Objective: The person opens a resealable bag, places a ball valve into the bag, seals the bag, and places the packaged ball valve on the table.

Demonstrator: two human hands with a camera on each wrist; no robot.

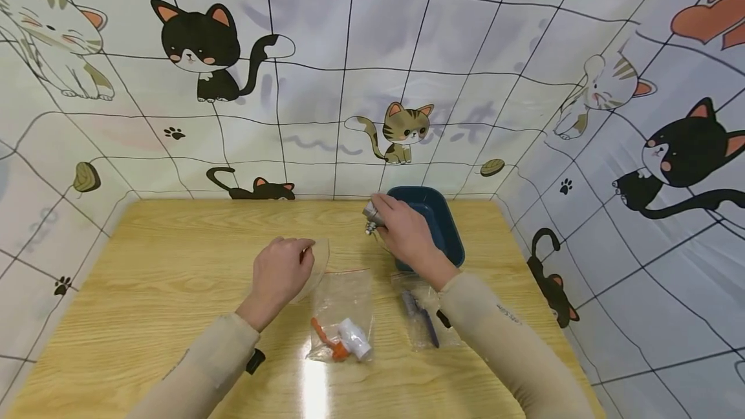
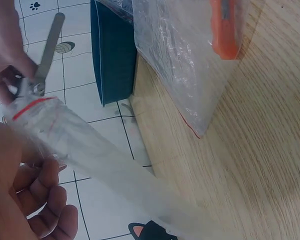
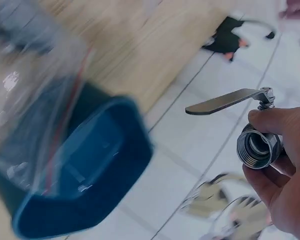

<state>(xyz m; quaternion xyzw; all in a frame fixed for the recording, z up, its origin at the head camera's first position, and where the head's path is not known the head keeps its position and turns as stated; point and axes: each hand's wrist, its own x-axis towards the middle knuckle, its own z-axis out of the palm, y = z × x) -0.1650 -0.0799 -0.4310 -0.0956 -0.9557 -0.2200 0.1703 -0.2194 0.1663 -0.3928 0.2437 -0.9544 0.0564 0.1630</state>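
My right hand [image 1: 407,228] grips a metal ball valve [image 3: 255,147] by its body, off the table and next to the blue bin. The valve's flat lever handle [image 3: 222,102] points away from the fingers, and its threaded opening shows in the right wrist view. Between the thumb and fingers of my left hand [image 1: 280,273] is a clear zip bag [image 2: 105,145] with a red strip at its mouth. That bag hangs limp. In the left wrist view the bag's mouth appears close to the valve; whether they touch I cannot tell.
A dark blue bin [image 1: 455,238] stands at the table's back right. Before me lies a clear zip bag [image 1: 343,296] with an orange item and a white piece. Right of it, partly under my right forearm, another clear bag [image 1: 414,338] holds dark, slim items. Cat-patterned cloth walls surround the table.
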